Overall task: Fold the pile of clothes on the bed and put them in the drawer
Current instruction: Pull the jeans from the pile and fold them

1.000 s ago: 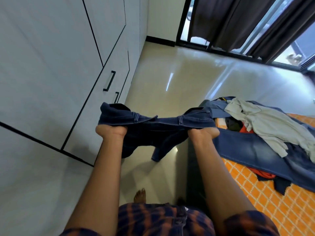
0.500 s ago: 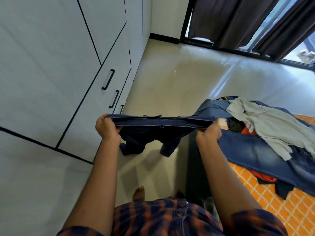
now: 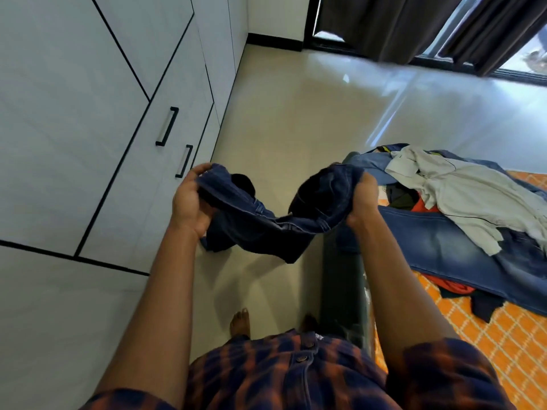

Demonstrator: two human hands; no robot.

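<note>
Both ends of one dark blue denim garment (image 3: 266,229) are in my grip, and it hangs in the air over the pale floor (image 3: 296,128) in front of me, sagging in the middle between my fists. My left hand (image 3: 192,205) is curled round its left end, thumb on top and the cloth bunched in the palm. My right hand (image 3: 362,202) clutches the right end, with most of its fingers buried in the folds, so I can't make out how they lie. A loose part of the garment droops below my wrists; bunched like this, I can't tell whether it is shorts or trousers. Just to the right of my right hand the pile of clothes (image 3: 438,250) lies on the bed (image 3: 503,335), lighter jeans under a pale shirt (image 3: 473,196), with scraps of orange and dark cloth half covered; the frame cuts the pile off on the right. My right forearm hides part of the bed's dark edge. To the left of my left hand, the white drawer (image 3: 139,184) fronts are shut, with their black handles (image 3: 167,125) in view.
</note>
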